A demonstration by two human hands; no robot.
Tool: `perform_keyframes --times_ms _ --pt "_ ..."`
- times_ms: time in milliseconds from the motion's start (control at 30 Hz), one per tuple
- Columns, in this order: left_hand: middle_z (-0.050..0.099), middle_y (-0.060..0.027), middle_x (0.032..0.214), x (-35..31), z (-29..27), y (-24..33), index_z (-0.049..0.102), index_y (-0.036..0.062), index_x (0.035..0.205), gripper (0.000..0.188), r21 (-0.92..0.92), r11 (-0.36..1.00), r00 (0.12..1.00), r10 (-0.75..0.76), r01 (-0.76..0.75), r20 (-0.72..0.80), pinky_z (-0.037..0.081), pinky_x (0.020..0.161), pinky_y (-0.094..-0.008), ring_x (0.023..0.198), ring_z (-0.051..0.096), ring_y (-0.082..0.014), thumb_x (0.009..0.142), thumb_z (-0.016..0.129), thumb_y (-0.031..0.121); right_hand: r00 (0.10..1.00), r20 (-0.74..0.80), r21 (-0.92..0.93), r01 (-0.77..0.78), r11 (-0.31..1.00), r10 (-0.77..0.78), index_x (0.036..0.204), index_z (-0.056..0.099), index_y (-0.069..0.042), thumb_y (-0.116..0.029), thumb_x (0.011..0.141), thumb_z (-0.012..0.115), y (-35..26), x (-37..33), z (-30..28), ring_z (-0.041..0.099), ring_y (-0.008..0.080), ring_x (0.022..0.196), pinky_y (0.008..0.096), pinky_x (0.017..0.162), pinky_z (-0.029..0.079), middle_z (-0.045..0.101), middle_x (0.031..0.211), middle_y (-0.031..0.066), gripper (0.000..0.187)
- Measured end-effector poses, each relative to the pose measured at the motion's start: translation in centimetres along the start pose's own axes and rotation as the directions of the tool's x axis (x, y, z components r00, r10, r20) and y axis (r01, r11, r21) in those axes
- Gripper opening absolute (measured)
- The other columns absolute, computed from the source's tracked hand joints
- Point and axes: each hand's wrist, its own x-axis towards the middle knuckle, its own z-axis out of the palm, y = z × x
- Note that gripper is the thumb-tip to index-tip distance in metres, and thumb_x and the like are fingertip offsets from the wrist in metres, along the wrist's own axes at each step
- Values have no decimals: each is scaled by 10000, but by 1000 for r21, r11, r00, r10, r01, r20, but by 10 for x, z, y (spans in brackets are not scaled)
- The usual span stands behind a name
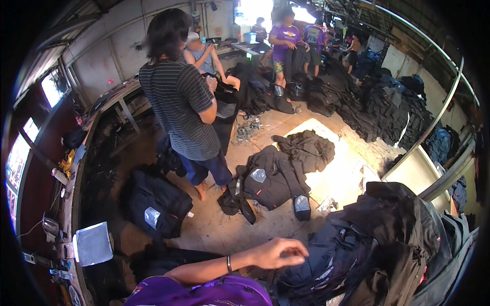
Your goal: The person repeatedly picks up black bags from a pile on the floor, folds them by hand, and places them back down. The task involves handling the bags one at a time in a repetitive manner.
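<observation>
My left hand point(282, 253) reaches across the front of my body from the left, a dark band round its wrist. Its fingers are loosely bent and look apart, with nothing visible in them. Just beyond the fingertips lies a dark garment point(326, 265) with pale print, part of a large heap of black clothes point(393, 229) at the near right. Whether the hand touches the cloth, I cannot tell. My right hand does not show.
A person in a striped shirt point(181, 107) stands ahead on the left. Black garments point(268, 176) with silvery patches lie on the floor. A long bench point(76, 173) runs along the left wall. Further clothing heaps point(383, 107) and several people are at the back.
</observation>
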Motion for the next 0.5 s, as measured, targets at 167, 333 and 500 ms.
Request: perform_keyframes --times_ms 167,333,500 --pt "717 -131 1081 -16 19 -142 651 47 1151 362 524 750 878 -479 404 10 552 900 -408 1049 705 -289 989 641 370 980 44 -99 -188 977 194 1215 669 9 -323 1010 640 41 -34 -20 672 329 994 410 889 508 707 1059 220 391" --pt "577 -149 1284 34 115 -127 596 62 1254 390 484 838 962 161 -251 221 468 1024 -436 1224 570 -341 987 634 344 980 -163 43 -106 993 112 1120 702 38 -357 968 719 24 -46 -42 678 289 756 370 751 545 736 858 167 424" --pt "290 -233 1593 85 249 -52 447 93 1481 826 287 757 795 472 -587 380 236 1195 -608 1479 293 -425 787 819 342 989 24 313 -143 939 143 1156 691 39 -314 983 697 21 -50 -61 675 311 872 407 862 525 735 950 163 393"
